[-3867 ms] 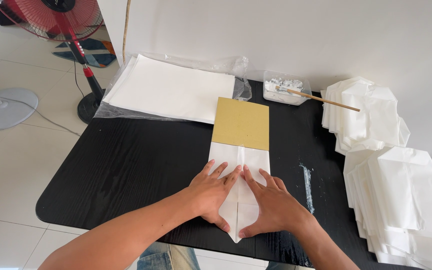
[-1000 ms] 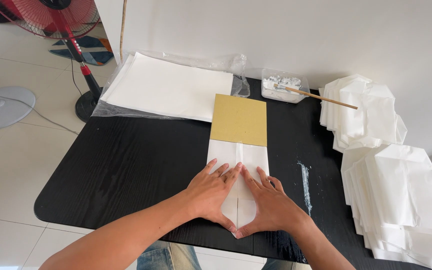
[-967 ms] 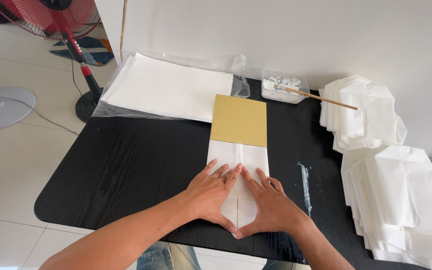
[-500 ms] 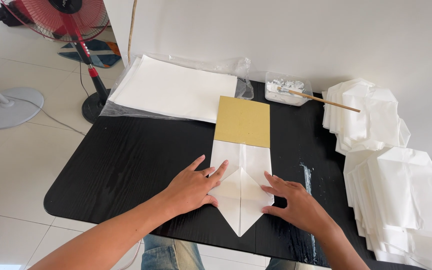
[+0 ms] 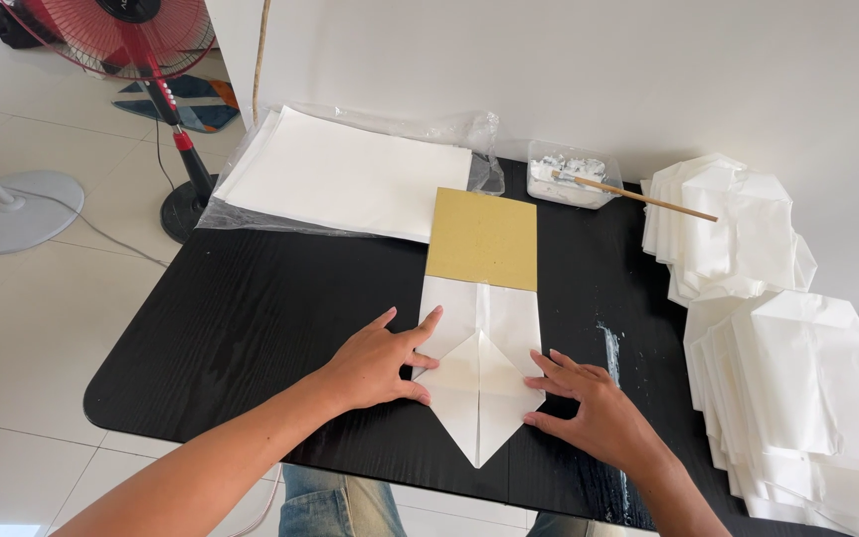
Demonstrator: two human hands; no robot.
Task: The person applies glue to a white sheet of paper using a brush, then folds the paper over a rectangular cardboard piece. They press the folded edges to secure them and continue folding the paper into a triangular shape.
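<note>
Both hands, left hand (image 5: 375, 363) and right hand (image 5: 594, 413), lie spread flat, flanking the pointed white folded paper (image 5: 479, 373) below a gold card (image 5: 482, 239).

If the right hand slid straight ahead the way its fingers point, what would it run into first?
The right hand points up and left, fingertips at the folded white paper. It would likely slide onto that paper first, then toward the left hand.

Hands (image 5: 380, 360) now apart, off the folded paper's (image 5: 479, 383) centre
</note>
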